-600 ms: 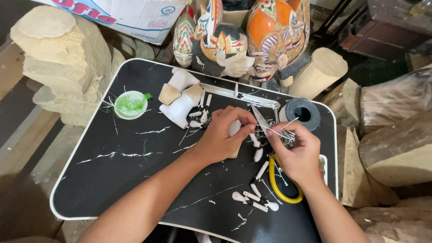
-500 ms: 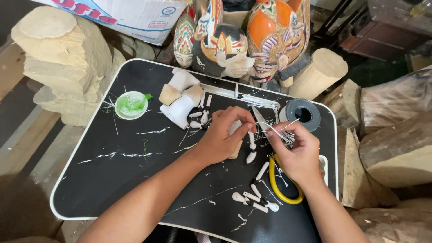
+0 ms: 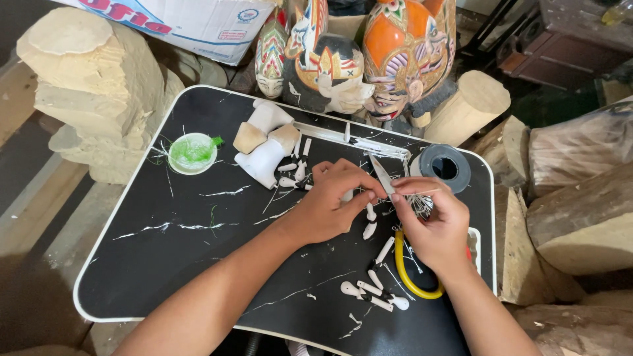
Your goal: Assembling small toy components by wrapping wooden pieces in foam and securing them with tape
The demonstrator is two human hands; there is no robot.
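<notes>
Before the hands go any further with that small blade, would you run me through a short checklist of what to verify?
1. Blade held in the right hand: ok, gripped between fingers, tip pointing up and away.
2. Small white piece steady in the left hand: cannot tell, fingers hide it.
3. Left fingertips out of the blade's path: cannot tell, they sit right beside it.
4. Spare white pegs within reach on the black tray: ok.
5. Green paint dish clear of the elbows: ok.

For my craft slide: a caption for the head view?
Two hands work thin sticks over a black tray beside painted masks.
</notes>
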